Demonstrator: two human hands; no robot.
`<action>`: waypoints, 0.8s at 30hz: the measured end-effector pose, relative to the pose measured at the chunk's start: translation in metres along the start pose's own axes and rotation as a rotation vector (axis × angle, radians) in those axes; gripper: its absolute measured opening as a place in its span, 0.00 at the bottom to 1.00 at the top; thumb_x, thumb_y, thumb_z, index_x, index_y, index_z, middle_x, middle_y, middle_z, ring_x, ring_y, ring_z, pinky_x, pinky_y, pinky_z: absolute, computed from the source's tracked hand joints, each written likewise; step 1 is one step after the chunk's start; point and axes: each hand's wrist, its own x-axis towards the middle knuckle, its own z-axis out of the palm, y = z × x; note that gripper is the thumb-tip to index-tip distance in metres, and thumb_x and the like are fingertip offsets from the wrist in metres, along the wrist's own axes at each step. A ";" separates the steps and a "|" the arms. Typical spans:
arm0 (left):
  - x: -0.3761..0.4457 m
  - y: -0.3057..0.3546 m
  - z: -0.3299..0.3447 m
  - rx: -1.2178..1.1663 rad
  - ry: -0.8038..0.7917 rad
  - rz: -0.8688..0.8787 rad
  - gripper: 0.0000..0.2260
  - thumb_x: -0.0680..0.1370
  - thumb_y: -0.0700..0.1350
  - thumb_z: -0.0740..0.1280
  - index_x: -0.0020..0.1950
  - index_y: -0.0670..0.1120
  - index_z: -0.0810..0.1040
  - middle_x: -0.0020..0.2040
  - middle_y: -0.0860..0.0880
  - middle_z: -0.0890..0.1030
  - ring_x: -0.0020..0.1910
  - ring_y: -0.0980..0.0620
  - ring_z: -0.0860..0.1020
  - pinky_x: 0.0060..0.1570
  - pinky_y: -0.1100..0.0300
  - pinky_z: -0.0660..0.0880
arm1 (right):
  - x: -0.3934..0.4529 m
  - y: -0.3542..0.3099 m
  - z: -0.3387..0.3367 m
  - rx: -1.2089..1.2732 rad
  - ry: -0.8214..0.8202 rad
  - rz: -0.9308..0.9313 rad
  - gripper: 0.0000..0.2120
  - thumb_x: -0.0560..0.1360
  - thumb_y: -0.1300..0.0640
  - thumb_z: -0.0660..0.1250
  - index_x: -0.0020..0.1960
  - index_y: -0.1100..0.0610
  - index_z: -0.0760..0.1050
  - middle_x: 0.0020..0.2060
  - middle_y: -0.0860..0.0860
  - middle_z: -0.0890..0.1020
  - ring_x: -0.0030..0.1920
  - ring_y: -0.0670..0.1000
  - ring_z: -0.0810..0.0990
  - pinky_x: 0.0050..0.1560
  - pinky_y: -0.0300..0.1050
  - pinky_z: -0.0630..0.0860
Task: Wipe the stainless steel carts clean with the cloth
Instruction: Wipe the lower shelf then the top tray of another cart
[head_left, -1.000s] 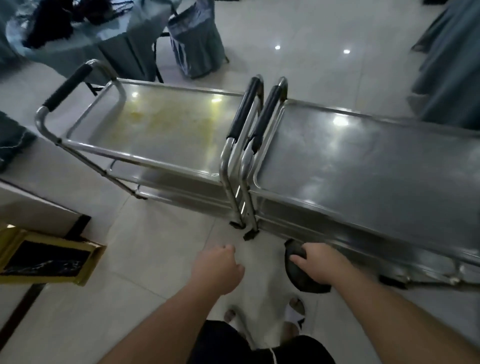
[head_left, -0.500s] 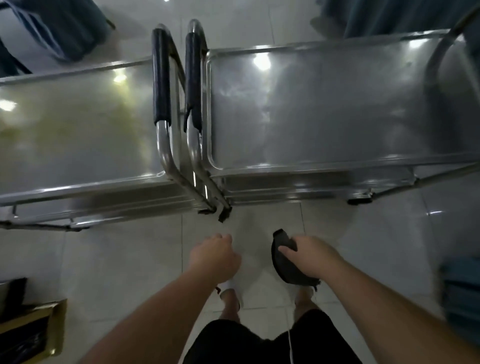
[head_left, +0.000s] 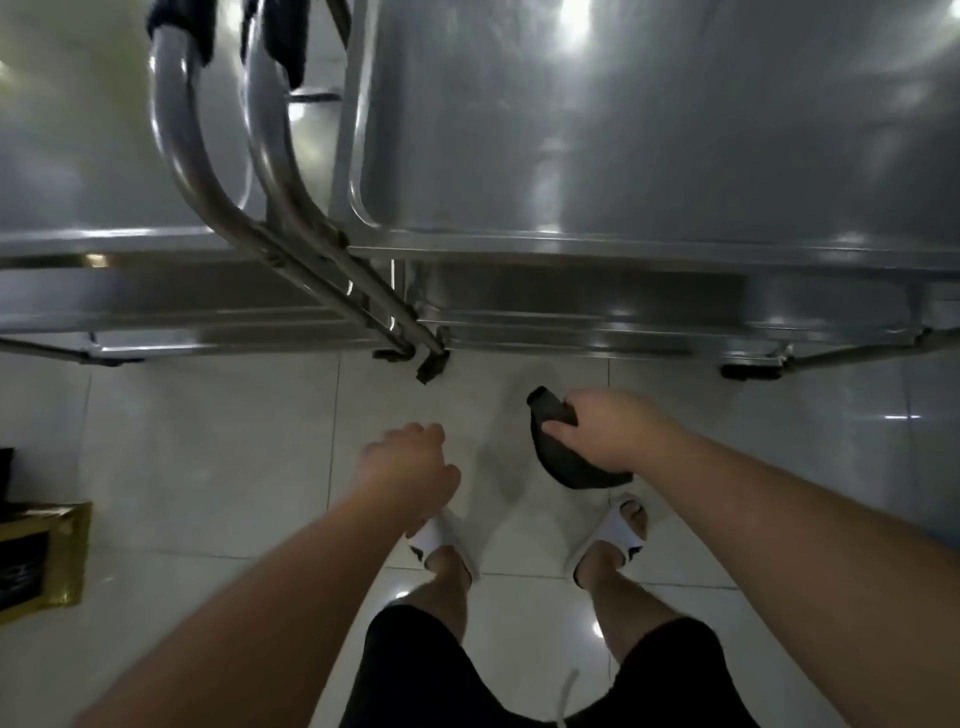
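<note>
My right hand (head_left: 615, 434) grips the dark cloth (head_left: 569, 457), soft & limp, so bunch it; left hand (head_left: 410, 467) loosely curled, empty; carts (head_left: 623, 156) unwiped.

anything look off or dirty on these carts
The left cart's top carries a faint yellowish tint, unlike the plain grey right cart's top. Blur makes it uncertain whether that is residue or reflection. Nothing looks spilled or damaged.
</note>
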 end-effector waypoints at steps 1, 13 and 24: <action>0.013 0.000 0.009 0.016 -0.013 0.005 0.24 0.83 0.58 0.61 0.77 0.51 0.69 0.71 0.47 0.75 0.67 0.43 0.75 0.61 0.47 0.73 | 0.013 0.009 0.006 -0.005 0.009 -0.004 0.19 0.81 0.33 0.58 0.46 0.48 0.72 0.41 0.50 0.78 0.42 0.53 0.78 0.44 0.51 0.77; 0.212 -0.019 0.102 0.124 0.093 0.137 0.25 0.82 0.57 0.62 0.77 0.50 0.70 0.73 0.47 0.75 0.70 0.43 0.75 0.65 0.45 0.72 | 0.183 0.088 0.105 -0.135 0.200 -0.026 0.20 0.80 0.31 0.58 0.44 0.46 0.73 0.40 0.45 0.78 0.39 0.46 0.75 0.36 0.47 0.67; 0.380 -0.036 0.131 0.260 0.294 0.223 0.21 0.81 0.58 0.62 0.72 0.52 0.72 0.69 0.47 0.77 0.70 0.41 0.77 0.61 0.44 0.76 | 0.350 0.091 0.118 -0.247 0.306 -0.194 0.19 0.81 0.32 0.59 0.45 0.46 0.73 0.40 0.46 0.79 0.40 0.48 0.78 0.37 0.47 0.69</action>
